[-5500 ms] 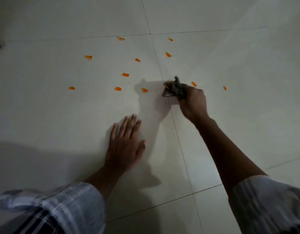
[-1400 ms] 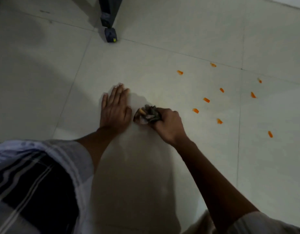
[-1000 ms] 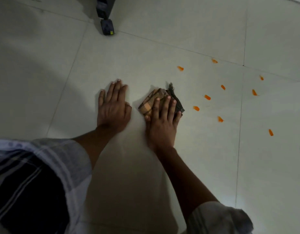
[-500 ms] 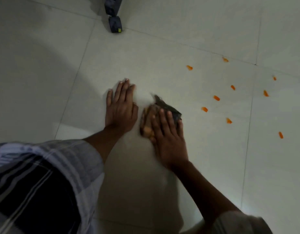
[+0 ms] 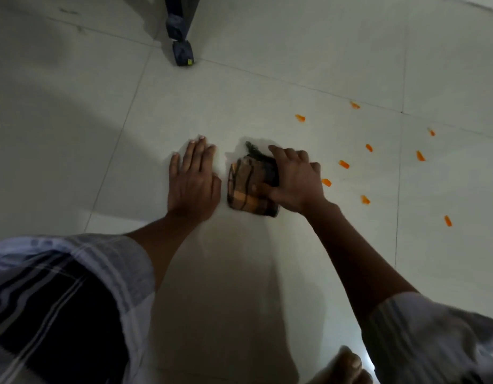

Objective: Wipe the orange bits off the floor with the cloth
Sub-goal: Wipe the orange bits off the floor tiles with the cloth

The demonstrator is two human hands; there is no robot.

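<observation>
A folded brown and orange checked cloth (image 5: 246, 187) lies on the pale tiled floor (image 5: 267, 92). My right hand (image 5: 295, 181) grips its right side, fingers bent over the far edge and thumb laid across the top. Just left of the cloth, my left hand (image 5: 194, 180) rests flat on the floor with fingers straight, a narrow gap from the cloth. Several orange bits are scattered to the right; the nearest orange bit (image 5: 326, 182) is beside my right hand's knuckles, and other orange bits (image 5: 365, 199) lie farther right.
A dark furniture leg with a foot (image 5: 181, 52) stands on the floor beyond my hands. My knee in checked fabric (image 5: 59, 300) fills the lower left. A bare foot (image 5: 342, 365) shows at the bottom edge.
My right hand went from lying flat on top of the cloth to holding its right side, leaving more of the cloth uncovered. The left hand stays flat on the floor.
</observation>
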